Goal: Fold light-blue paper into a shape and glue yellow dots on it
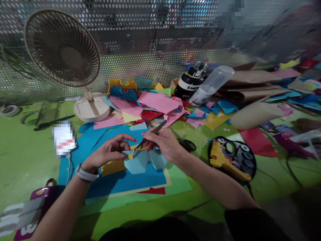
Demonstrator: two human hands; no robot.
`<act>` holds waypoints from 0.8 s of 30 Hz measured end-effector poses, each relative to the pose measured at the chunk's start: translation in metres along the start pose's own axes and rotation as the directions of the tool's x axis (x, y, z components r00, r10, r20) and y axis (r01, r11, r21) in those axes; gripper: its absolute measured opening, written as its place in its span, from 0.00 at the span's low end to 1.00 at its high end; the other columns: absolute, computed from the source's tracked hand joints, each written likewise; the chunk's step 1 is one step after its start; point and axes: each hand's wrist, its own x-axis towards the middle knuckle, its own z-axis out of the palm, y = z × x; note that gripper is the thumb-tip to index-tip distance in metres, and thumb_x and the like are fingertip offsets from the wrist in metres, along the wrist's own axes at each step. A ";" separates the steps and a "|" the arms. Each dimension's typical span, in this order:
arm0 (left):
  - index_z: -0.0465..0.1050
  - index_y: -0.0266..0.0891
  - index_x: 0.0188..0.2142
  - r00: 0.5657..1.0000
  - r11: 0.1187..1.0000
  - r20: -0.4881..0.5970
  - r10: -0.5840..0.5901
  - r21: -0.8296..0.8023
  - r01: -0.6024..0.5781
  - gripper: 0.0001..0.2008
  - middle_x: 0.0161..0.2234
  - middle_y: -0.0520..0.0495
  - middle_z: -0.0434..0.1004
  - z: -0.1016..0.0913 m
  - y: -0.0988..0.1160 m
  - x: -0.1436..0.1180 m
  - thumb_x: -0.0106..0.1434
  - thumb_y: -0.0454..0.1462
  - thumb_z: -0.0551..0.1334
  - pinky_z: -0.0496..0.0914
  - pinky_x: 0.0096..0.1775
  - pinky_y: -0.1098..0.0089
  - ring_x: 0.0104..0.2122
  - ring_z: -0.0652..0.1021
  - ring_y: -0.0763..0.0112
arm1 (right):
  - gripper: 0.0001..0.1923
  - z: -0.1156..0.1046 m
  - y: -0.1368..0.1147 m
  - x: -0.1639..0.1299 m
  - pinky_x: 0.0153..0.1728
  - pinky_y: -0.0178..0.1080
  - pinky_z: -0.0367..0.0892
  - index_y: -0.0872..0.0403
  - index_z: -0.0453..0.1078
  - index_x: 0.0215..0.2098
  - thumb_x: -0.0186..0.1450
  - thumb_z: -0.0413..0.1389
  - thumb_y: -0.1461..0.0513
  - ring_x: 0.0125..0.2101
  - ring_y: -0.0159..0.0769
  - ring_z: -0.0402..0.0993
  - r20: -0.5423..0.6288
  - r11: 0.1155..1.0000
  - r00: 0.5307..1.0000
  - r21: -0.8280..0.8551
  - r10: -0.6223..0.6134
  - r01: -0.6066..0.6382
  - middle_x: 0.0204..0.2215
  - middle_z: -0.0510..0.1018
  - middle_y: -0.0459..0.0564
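My right hand (160, 139) grips a pair of metal tweezers (150, 134), pointing down to the left. At their tips is a small yellow paper bit (130, 156), on the top left edge of a light blue paper cutout (136, 163). My left hand (114, 149) pinches that left edge between thumb and curled fingers, its index finger stretched above. Beside it lies another light blue piece (158, 160), partly behind my right hand. A yellow sheet (112, 168) is under the cutout, on blue paper (120, 184). Scissors (187, 144) lie right of my right hand.
A fan (92, 108) stands back left, near a phone (64, 138) on a cable. Coloured paper scraps (160, 102) pile up behind, with a black bottle (189, 83) and a clear bottle (212, 83). A yellow glue gun (223, 162) rests in a black tray at right.
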 end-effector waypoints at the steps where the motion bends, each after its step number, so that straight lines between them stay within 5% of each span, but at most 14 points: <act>1: 0.67 0.39 0.51 1.000 1.000 0.000 0.001 -0.003 -0.001 0.22 0.32 0.52 0.70 0.000 0.000 0.000 0.57 0.35 0.67 0.64 0.30 0.74 0.29 0.71 0.75 | 0.17 0.000 0.000 0.000 0.16 0.28 0.66 0.57 0.73 0.24 0.50 0.68 0.53 0.14 0.29 0.73 0.005 1.000 1.000 0.004 0.000 -0.001 0.17 0.79 0.47; 24: 0.67 0.39 0.50 1.000 1.000 0.015 0.003 -0.004 -0.003 0.21 0.32 0.52 0.70 0.002 0.001 0.001 0.57 0.35 0.67 0.63 0.29 0.74 0.29 0.70 0.75 | 0.17 -0.001 -0.004 0.001 0.15 0.28 0.67 0.57 0.74 0.25 0.48 0.69 0.53 0.14 0.29 0.73 0.013 1.000 1.000 0.000 0.007 -0.007 0.17 0.79 0.47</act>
